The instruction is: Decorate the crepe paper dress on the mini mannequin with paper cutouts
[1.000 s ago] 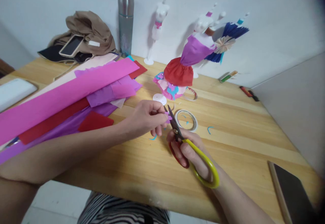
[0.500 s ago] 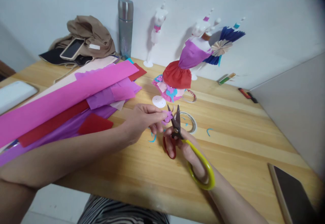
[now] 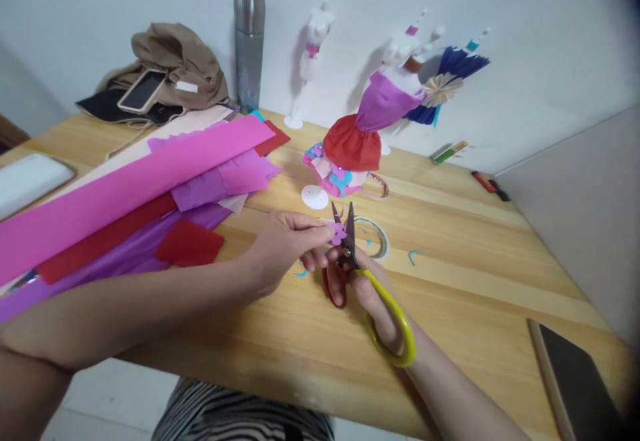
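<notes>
A small purple paper flower [image 3: 339,233] is pinched between the thumb and fingers of my left hand [image 3: 295,241]. My right hand [image 3: 373,297] grips a pair of scissors [image 3: 349,244] with one yellow and one red handle loop. The dark blades stand apart, pointing away from me, and the flower lies at them. Just beyond is a roll of white tape [image 3: 384,241]. Behind the hands a mannequin in a paper dress [image 3: 353,142] leans, with a purple top, a red skirt and a hem of pink and blue pieces; its round white base [image 3: 315,197] shows.
Pink, red and purple paper sheets [image 3: 135,191] cover the left of the table. A steel flask [image 3: 249,54], a brown cloth [image 3: 180,61] with a phone [image 3: 143,91], and more mannequins [image 3: 317,34] stand by the wall. A dark flat object [image 3: 570,374] lies at right.
The purple flower has shifted slightly right, more fully between the spread blades. The scissors remain in my right hand, with their yellow loop turned a little inward. The view has tilted slightly.
</notes>
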Motion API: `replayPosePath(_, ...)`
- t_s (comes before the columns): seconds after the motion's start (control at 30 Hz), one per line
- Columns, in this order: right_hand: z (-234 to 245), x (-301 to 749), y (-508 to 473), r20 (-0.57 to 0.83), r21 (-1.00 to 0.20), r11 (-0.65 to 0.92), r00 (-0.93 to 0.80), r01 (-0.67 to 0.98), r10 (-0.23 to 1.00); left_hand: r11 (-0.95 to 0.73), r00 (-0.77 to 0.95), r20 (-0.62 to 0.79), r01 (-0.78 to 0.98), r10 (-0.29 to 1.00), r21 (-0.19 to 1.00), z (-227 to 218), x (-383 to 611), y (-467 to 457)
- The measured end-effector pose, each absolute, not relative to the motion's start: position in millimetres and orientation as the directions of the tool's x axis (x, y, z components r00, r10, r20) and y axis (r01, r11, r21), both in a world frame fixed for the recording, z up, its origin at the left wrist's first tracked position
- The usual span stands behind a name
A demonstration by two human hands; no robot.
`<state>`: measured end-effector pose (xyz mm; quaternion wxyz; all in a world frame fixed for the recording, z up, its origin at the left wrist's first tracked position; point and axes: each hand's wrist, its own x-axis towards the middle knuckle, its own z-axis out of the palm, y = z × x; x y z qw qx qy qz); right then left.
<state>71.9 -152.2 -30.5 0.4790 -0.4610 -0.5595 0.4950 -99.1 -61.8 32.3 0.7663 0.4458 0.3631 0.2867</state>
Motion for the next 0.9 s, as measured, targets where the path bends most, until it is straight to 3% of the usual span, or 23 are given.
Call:
replayPosePath(0.4,-15,68,-154,0.073,-0.962,0.104,-0.128,0.254,0.989,0.492,0.504,-0.386,-0.092,0.773,0.866,41,-95,-67)
replayPosePath(0.9,-15,66,-160,-0.01,-0.996,0.0,-0.106,0.086,0.994,0.495,0.51,-0.371,-0.128,0.776,0.86,37,-95,-67)
